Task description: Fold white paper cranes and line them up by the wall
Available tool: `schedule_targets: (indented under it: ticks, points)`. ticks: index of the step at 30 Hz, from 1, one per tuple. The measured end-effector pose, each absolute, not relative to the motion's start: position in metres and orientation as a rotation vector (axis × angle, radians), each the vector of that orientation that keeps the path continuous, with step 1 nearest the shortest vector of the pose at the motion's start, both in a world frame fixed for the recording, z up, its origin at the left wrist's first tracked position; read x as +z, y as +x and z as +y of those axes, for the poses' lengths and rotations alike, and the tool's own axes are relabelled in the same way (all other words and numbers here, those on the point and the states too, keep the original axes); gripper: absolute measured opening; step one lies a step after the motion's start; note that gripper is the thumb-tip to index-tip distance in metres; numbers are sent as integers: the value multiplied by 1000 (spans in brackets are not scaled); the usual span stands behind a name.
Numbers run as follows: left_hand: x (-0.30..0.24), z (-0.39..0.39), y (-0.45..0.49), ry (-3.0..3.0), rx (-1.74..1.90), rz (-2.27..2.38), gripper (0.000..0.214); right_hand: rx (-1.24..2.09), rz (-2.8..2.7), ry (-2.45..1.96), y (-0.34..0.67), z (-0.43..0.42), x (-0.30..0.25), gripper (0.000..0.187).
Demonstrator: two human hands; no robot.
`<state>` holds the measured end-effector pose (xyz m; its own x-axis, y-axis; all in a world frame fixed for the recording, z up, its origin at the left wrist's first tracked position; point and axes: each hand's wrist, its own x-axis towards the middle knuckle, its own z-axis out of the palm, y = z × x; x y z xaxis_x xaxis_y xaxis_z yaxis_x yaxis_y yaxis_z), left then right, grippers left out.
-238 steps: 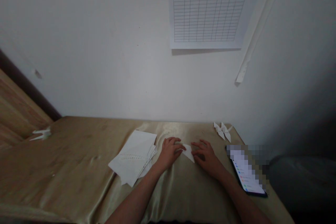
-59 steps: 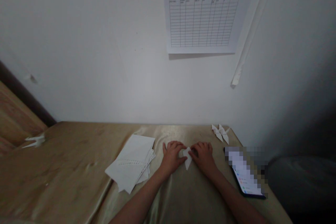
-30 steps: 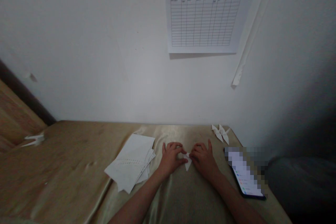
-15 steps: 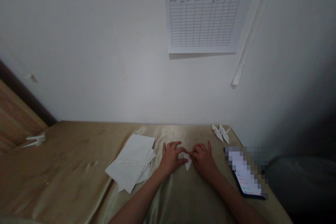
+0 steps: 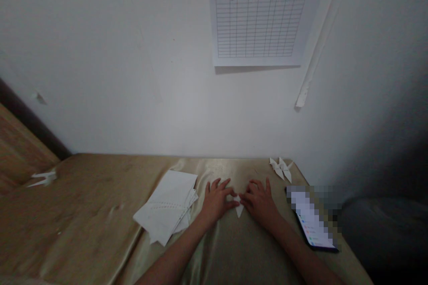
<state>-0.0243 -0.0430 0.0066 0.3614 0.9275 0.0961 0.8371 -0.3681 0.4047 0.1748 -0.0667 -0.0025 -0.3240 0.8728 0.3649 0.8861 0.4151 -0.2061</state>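
Observation:
A small white piece of folded paper [image 5: 238,210] lies on the cloth between my hands, its narrow tip toward me. My left hand [image 5: 218,199] has thumb and index finger at the paper's left edge, the other fingers raised and spread. From the right, my right hand [image 5: 258,200] pinches the opposite edge with thumb and index finger, one finger sticking up. The fingers cover the paper's upper part, so its folds there are hidden.
A stack of white paper sheets [image 5: 170,205] lies left of my hands. Folded paper cranes [image 5: 281,169] sit at the back right, above a phone [image 5: 312,222]. Another folded paper piece [image 5: 45,178] is at the far left. Behind the cloth-covered table [image 5: 83,213] stands a wall with a printed chart [image 5: 259,24].
My left index finger has drawn back from the right fingertips, toward the paper's left edge. The paper stays in nearly the same place.

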Motion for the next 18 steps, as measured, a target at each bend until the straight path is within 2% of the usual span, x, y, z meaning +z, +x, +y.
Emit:
schedule_targets:
  ticks: [7, 18]
  points:
    - [5, -42, -26, 2339, 433, 1580, 32, -25, -2177, -1584, 178, -66, -1, 7]
    - [4, -44, -26, 2347, 468, 1588, 29, -80, -2136, -1602, 174, -69, 1, 9]
